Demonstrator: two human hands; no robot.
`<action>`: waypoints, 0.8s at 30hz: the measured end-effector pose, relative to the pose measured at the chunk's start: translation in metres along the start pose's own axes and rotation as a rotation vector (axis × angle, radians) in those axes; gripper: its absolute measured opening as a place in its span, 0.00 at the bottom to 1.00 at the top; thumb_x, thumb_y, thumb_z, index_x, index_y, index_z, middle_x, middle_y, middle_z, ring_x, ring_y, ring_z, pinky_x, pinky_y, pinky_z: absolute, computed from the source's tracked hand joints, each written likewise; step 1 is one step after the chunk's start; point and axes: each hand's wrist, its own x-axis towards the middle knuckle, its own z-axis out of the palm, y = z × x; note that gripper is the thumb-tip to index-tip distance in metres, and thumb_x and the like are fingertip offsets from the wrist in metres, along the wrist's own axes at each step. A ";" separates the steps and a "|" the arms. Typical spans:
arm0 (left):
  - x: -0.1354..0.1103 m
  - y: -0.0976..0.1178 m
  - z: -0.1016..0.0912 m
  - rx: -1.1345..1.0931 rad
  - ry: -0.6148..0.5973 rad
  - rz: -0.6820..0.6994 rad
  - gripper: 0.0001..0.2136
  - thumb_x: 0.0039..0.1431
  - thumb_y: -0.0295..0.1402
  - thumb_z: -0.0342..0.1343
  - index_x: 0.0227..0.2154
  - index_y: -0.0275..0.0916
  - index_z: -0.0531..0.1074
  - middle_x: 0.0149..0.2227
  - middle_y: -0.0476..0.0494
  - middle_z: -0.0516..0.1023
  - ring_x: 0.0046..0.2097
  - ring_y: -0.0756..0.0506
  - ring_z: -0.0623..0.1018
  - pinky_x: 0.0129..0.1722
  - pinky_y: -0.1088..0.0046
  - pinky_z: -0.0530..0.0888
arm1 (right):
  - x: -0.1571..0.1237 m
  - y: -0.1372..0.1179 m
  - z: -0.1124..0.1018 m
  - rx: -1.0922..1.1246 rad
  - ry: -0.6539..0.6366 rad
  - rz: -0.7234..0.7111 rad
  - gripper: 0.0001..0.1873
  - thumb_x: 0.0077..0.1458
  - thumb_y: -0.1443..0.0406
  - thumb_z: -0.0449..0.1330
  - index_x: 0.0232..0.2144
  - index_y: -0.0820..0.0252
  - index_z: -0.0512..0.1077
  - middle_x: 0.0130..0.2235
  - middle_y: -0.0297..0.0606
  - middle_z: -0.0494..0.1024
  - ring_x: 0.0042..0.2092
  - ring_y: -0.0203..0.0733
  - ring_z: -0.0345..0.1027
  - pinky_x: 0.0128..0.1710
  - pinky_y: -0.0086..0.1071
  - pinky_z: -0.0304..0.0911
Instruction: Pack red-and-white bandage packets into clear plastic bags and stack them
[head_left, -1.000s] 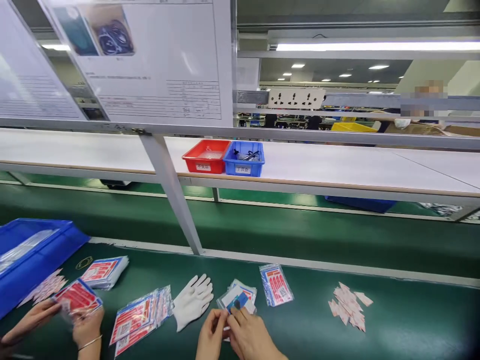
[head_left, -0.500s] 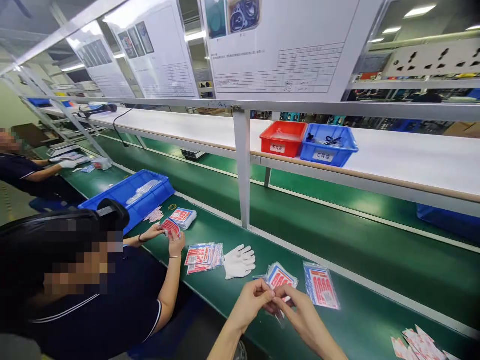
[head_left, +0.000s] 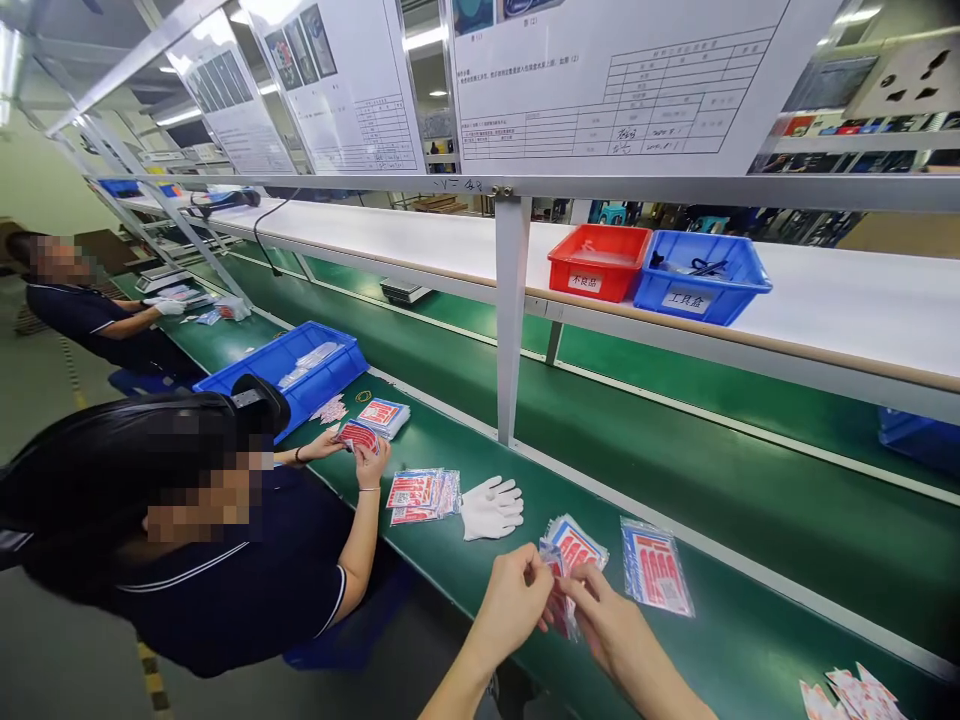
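A clear plastic packet with red print (head_left: pixel 561 610) is pinched between my two hands over the green bench. My left hand (head_left: pixel 510 598) grips its upper left edge, and my right hand (head_left: pixel 615 625) has thumb and fingers closed on its right side. My fingers cover part of the packet. Just behind it lies a pile of red, white and blue packets (head_left: pixel 586 543). To the right, another flat packet (head_left: pixel 658 567) rests on the bench. A white glove (head_left: pixel 491 508) lies to the left of the pile.
A co-worker at my left handles a red packet (head_left: pixel 358 436) near stacked packets (head_left: pixel 385 417) and a large blue bin (head_left: pixel 330 385). Small printed cards (head_left: pixel 855 695) lie at lower right. Red (head_left: pixel 600 262) and blue (head_left: pixel 701 278) boxes stand on the white shelf, behind a metal post (head_left: pixel 512 330).
The view has shifted, so the bench and co-workers sit further right in the picture. The packet between my hands is raised and shows more of its red print.
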 end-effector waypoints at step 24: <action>-0.021 0.006 -0.031 -0.147 -0.101 0.136 0.19 0.67 0.51 0.50 0.34 0.38 0.69 0.30 0.48 0.74 0.28 0.48 0.73 0.28 0.73 0.71 | -0.008 0.013 -0.008 1.065 0.099 0.653 0.25 0.44 0.43 0.70 0.38 0.50 0.81 0.47 0.42 0.83 0.42 0.53 0.78 0.40 0.39 0.76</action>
